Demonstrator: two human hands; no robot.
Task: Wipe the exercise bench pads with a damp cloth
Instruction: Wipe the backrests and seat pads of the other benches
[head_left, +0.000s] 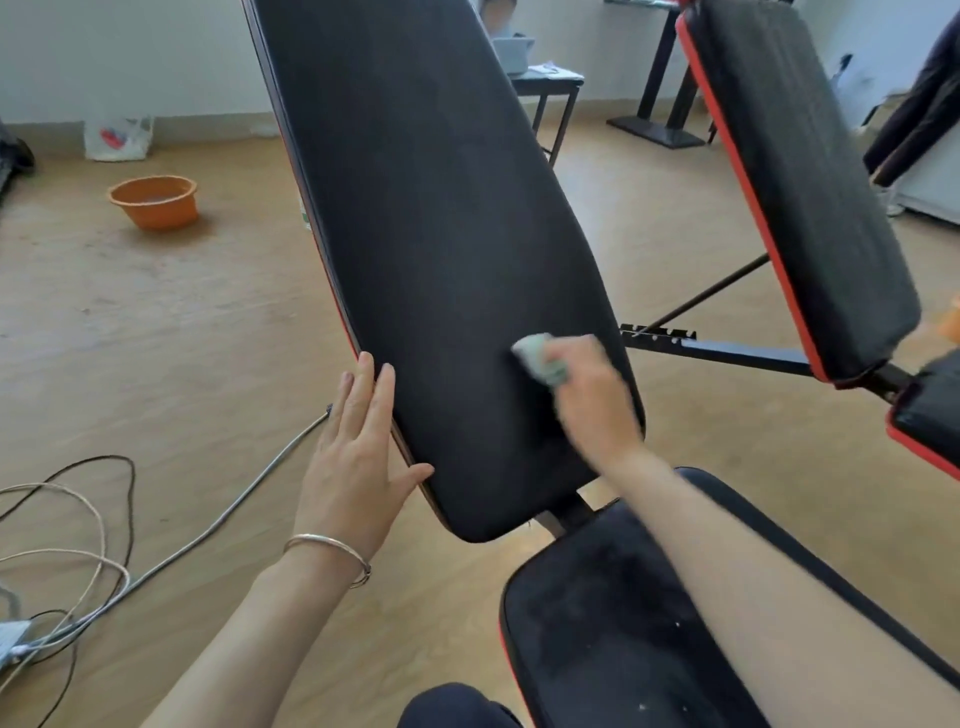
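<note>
My right hand (587, 400) is curled round the small green cloth (540, 358) and presses it on the lower right of the tilted back pad (441, 208), near its right edge, while my left hand (358, 457) lies with straight fingers against the pad's left edge, so the hands are apart. I think the cloth can slip off that near edge if I push further right, and the pad may rock if my left hand lets go. Above there is much free pad for long strokes, but the cables (104, 519) on the floor at my left could catch a foot.
</note>
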